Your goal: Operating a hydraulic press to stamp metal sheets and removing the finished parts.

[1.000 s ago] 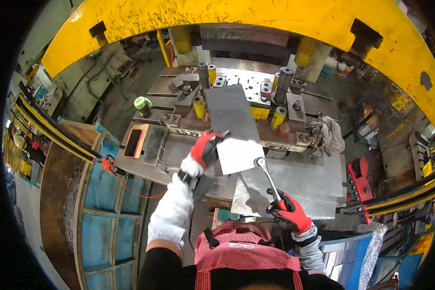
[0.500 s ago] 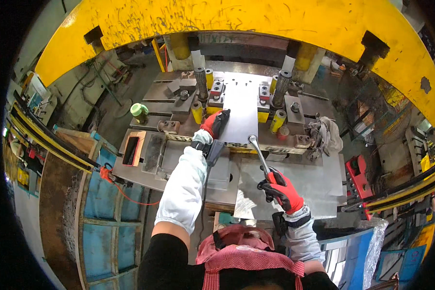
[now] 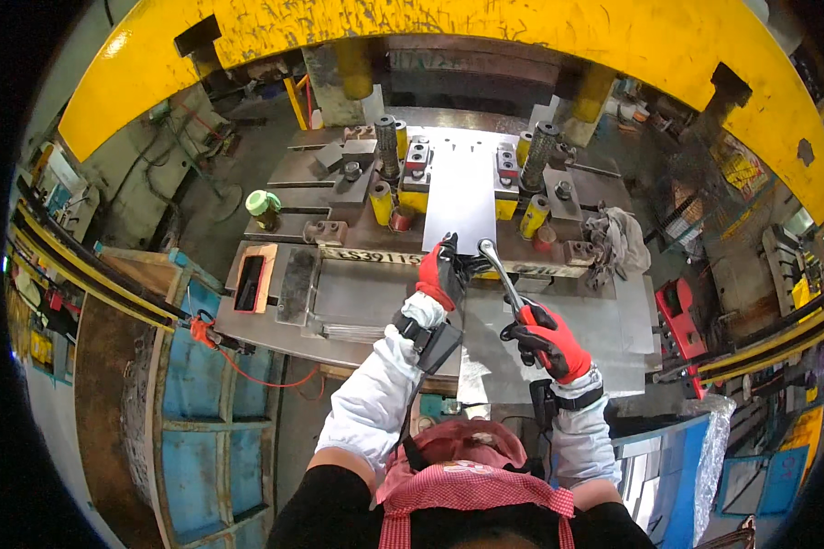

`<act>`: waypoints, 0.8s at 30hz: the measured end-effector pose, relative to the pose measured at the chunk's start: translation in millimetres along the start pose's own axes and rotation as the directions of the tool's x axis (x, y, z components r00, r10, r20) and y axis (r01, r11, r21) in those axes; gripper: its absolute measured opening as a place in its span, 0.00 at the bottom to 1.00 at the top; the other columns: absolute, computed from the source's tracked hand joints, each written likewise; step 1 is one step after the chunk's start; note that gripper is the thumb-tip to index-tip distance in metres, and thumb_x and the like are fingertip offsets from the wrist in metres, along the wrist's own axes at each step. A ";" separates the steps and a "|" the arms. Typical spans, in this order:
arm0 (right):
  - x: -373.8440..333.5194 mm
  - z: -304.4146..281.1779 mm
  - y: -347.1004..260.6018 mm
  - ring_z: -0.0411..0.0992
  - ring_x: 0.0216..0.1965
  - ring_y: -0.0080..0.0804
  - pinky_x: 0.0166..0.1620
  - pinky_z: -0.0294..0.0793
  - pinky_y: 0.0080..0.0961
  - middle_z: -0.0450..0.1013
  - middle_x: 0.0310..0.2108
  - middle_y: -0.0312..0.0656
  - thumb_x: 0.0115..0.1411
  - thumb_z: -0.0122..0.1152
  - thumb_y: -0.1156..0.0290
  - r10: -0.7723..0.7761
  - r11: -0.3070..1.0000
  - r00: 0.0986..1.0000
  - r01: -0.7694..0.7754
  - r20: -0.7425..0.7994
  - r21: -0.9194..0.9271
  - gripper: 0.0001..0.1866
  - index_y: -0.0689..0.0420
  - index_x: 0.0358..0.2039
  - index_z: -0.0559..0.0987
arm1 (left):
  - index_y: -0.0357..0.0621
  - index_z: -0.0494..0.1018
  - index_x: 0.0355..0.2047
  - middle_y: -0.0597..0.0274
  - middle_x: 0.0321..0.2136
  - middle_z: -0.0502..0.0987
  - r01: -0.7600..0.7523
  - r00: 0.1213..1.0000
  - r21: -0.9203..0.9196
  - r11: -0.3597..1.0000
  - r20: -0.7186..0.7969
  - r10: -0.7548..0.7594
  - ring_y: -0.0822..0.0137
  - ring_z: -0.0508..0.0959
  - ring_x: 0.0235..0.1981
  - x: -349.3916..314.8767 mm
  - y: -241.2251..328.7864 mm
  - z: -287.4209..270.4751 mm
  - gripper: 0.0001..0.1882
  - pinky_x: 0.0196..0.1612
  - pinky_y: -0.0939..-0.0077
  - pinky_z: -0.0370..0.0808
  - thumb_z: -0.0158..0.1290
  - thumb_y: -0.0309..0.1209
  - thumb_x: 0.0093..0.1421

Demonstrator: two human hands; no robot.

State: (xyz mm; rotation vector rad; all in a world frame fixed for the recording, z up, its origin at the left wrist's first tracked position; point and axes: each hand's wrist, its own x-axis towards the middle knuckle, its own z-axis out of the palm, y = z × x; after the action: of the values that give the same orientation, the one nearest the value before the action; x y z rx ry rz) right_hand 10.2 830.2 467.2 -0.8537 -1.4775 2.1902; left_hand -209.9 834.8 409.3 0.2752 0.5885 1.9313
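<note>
A bright, flat metal sheet (image 3: 460, 197) lies lengthwise on the die between two guide posts. My left hand (image 3: 441, 274), in a red and black glove, is at the sheet's near edge, its thumb on top and its fingers apparently beneath, closed on it. My right hand (image 3: 551, 340), gloved alike, is wrapped around a long-handled metal tool with a round head (image 3: 502, 270). That head rests at the near right corner of the sheet. Whether it is a wrench or a magnetic lifter I cannot tell.
A yellow press beam (image 3: 449, 20) arches across the far side. Dark guide posts (image 3: 387, 146) and yellow cylinders (image 3: 535, 218) flank the sheet. Stacked metal plates (image 3: 362, 302) lie at near left, by a phone (image 3: 249, 282). A grey rag (image 3: 613, 247) hangs at right; a green-lidded bottle (image 3: 263, 209) stands left.
My left hand has moved from the sheet's left side nearer to me and right, to its near edge. My right hand still holds the tool against the corner. The view has shifted slightly.
</note>
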 end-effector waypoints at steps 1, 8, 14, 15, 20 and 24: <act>0.2 -3.7 2.2 0.61 0.16 0.17 0.18 0.61 0.15 0.70 0.25 0.36 0.52 0.54 0.71 0.007 0.995 0.999 -0.012 -0.049 -0.102 0.15 0.58 0.41 0.67 | 0.36 0.62 0.42 0.42 0.32 0.72 0.017 1.000 0.008 1.000 0.003 -0.017 0.48 0.76 0.28 7.1 -4.5 -5.4 0.18 0.34 0.58 0.77 0.45 0.37 0.58; -34.6 4.3 24.3 0.60 0.14 0.16 0.16 0.61 0.15 0.70 0.25 0.36 0.51 0.51 0.74 -0.119 0.990 0.969 0.132 -0.215 0.049 0.26 0.57 0.53 0.61 | 0.33 0.60 0.44 0.42 0.35 0.71 0.053 0.999 -0.046 0.998 0.000 -0.053 0.46 0.76 0.31 13.5 -2.7 -9.7 0.21 0.34 0.58 0.77 0.41 0.39 0.59; -74.6 -92.3 122.8 0.63 0.13 0.22 0.15 0.66 0.21 0.67 0.22 0.36 0.50 0.54 0.74 0.000 0.988 0.851 0.079 -0.524 0.129 0.24 0.55 0.50 0.64 | 0.33 0.60 0.43 0.41 0.35 0.71 0.139 0.983 -0.075 0.987 -0.114 -0.147 0.42 0.74 0.31 22.2 -4.3 -3.2 0.20 0.36 0.55 0.76 0.41 0.39 0.59; -79.1 -101.6 128.1 0.63 0.12 0.23 0.14 0.66 0.21 0.67 0.21 0.36 0.49 0.54 0.74 0.007 0.988 0.812 0.083 -0.583 0.127 0.26 0.53 0.51 0.63 | 0.33 0.61 0.43 0.41 0.35 0.71 0.112 0.990 -0.088 0.990 -0.080 -0.119 0.42 0.74 0.32 21.1 -0.7 -4.7 0.19 0.36 0.55 0.76 0.42 0.38 0.59; -73.6 -169.6 153.5 0.61 0.12 0.21 0.15 0.65 0.21 0.68 0.23 0.36 0.51 0.53 0.70 -0.065 0.976 0.721 0.189 -0.690 0.106 0.16 0.53 0.41 0.66 | 0.34 0.62 0.41 0.44 0.36 0.71 0.051 0.999 -0.017 0.999 0.000 -0.051 0.45 0.74 0.34 16.0 5.1 -4.0 0.17 0.37 0.55 0.76 0.42 0.36 0.58; -60.9 -203.9 173.0 0.60 0.15 0.19 0.17 0.61 0.20 0.60 0.15 0.29 0.54 0.52 0.69 -0.170 0.908 0.793 0.356 -0.585 0.219 0.07 0.53 0.33 0.66 | 0.32 0.62 0.42 0.44 0.34 0.71 -0.059 0.998 0.046 0.997 -0.035 0.061 0.47 0.74 0.33 16.5 -1.8 0.2 0.18 0.36 0.59 0.76 0.43 0.35 0.57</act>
State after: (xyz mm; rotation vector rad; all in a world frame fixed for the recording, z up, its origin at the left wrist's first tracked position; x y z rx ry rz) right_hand 196.3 870.1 269.8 -0.9848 -0.8630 1.6964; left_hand -215.4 850.4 407.4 0.2898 0.6551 1.9864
